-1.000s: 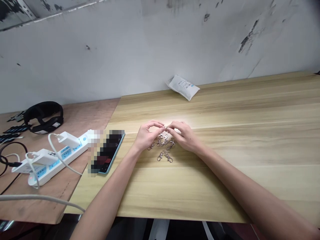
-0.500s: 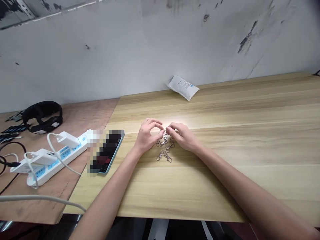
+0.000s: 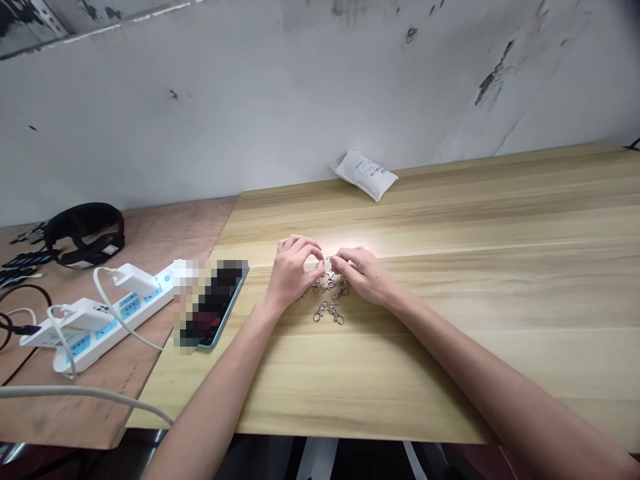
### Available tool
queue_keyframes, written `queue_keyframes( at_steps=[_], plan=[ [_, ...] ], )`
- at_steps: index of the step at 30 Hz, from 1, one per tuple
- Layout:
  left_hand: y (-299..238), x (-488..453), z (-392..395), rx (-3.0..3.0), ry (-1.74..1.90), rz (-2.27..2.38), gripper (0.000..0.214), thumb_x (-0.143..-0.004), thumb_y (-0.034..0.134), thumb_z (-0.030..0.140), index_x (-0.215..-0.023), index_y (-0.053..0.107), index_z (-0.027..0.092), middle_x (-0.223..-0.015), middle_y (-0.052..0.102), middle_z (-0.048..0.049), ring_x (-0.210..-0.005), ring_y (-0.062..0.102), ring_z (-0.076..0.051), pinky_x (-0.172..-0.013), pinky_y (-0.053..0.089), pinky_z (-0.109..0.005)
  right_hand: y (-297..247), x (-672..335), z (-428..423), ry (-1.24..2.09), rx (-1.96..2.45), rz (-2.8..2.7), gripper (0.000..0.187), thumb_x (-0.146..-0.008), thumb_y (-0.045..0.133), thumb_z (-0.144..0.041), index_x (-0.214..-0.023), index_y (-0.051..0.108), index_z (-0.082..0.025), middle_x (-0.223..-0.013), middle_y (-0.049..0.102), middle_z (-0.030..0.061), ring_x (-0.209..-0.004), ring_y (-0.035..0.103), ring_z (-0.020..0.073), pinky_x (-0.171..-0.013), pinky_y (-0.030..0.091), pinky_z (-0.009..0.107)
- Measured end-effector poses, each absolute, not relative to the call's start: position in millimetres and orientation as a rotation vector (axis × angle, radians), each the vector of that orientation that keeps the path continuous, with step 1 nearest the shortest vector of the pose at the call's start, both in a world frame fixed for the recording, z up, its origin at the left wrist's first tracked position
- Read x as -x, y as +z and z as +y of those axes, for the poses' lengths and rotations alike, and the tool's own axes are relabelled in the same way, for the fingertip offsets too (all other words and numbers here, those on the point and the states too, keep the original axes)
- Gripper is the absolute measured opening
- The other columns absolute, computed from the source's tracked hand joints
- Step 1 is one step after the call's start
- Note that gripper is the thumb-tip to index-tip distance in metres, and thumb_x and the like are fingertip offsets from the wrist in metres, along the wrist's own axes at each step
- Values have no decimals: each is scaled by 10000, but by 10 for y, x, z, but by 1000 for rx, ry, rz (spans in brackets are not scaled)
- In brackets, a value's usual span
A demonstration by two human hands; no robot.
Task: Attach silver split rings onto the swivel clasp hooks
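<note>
Several small silver metal clasps (image 3: 329,308) lie in a loose heap on the light wooden table (image 3: 450,280). My left hand (image 3: 291,270) and my right hand (image 3: 364,272) meet just above the heap, fingertips almost touching. Both hands are curled in a pinch around one small metal clasp (image 3: 329,265) between them. The rest of the heap lies under and just in front of my fingers.
A phone (image 3: 216,303) lies left of my left hand. Further left a white power strip (image 3: 100,313) with plugged chargers and cables rests on a brown board. A black headset (image 3: 85,233) sits at the far left. A white packet (image 3: 366,174) lies by the wall.
Both hands have sunk slightly toward the heap and the fingers have curled tighter together; the left hand shifted a little to the right.
</note>
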State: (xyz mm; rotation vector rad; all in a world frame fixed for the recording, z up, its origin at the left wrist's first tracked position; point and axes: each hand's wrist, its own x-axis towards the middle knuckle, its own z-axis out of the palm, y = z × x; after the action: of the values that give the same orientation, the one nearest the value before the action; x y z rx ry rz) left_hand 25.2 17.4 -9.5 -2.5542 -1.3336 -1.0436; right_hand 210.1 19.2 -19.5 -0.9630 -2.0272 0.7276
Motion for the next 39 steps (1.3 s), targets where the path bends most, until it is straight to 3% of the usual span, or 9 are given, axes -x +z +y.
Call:
queue_keyframes(
  at_steps=[4, 7, 13, 17, 21, 23, 26, 31, 39],
  plan=[
    [-78, -225, 184, 2568, -1028, -1298, 49, -829, 644, 176, -807, 607, 200, -928, 703, -17, -955, 573, -208, -876, 390, -377, -199, -2087, 183, 783, 913, -2054, 402, -984, 386, -371, -665, 549, -187, -579, 527, -20, -555, 460, 121, -647, 362, 272],
    [-22, -178, 202, 2573, -1170, -1363, 55, -819, 644, 176, -788, 605, 198, -903, 694, -22, -948, 581, -207, -895, 403, -383, -213, -2163, 244, 806, 909, -2008, 417, -997, 349, -375, -723, 599, -184, -657, 598, 5, -617, 533, 135, -671, 382, 277],
    [61, -28, 294, 2503, -2047, -1704, 76, -797, 649, 234, -775, 586, 198, -1002, 699, -44, -1016, 624, -210, -950, 437, -389, -300, -2346, 408, 609, 1110, -1957, 259, -936, 471, -324, -776, 625, -192, -731, 669, 26, -687, 578, 166, -740, 393, 313],
    [41, 23, 351, 2407, -2682, -1835, 104, -756, 663, 235, -752, 569, 192, -930, 718, -43, -997, 644, -196, -942, 444, -360, -344, -2371, 442, 502, 1137, -2049, 224, -923, 488, -280, -764, 621, -198, -711, 677, 10, -678, 577, 162, -803, 361, 343],
    [20, 33, 380, 2311, -3006, -1935, 137, -722, 678, 252, -751, 561, 187, -882, 712, -28, -902, 657, -163, -885, 469, -323, -348, -2363, 439, 485, 1137, -2073, 228, -922, 481, -261, -758, 627, -198, -745, 692, 15, -711, 592, 167, -787, 345, 339],
    [6, 23, 380, 2383, -2879, -2029, 149, -710, 690, 261, -748, 568, 184, -789, 688, -13, -791, 645, -144, -823, 483, -306, -346, -2361, 439, 487, 1132, -2077, 228, -921, 481, -255, -757, 628, -198, -759, 697, 17, -722, 594, 168, -782, 345, 337],
    [-31, -3, 356, 2612, -2230, -2185, 137, -697, 701, 258, -735, 595, 178, -688, 636, 1, -662, 593, -130, -700, 478, -281, -352, -2363, 443, 478, 1126, -2093, 225, -921, 480, -246, -761, 631, -199, -778, 701, 20, -739, 598, 170, -786, 345, 336],
    [-74, -20, 287, 2835, -1245, -2071, 76, -768, 623, 258, -759, 637, 184, -761, 662, -26, -698, 595, -156, -657, 483, -286, -358, -2360, 441, 450, 1130, -2130, 227, -928, 473, -246, -775, 635, -202, -803, 704, 25, -767, 598, 174, -789, 342, 335],
    [-54, 186, 385, 2504, -1195, -1980, 130, -839, 581, 295, -836, 664, 194, -910, 683, -51, -848, 602, -193, -794, 482, -343, -252, -2310, 350, 409, 1073, -2276, 159, -908, 527, -228, -811, 650, -199, -774, 678, 23, -741, 577, 161, -802, 344, 335]
  ],
)
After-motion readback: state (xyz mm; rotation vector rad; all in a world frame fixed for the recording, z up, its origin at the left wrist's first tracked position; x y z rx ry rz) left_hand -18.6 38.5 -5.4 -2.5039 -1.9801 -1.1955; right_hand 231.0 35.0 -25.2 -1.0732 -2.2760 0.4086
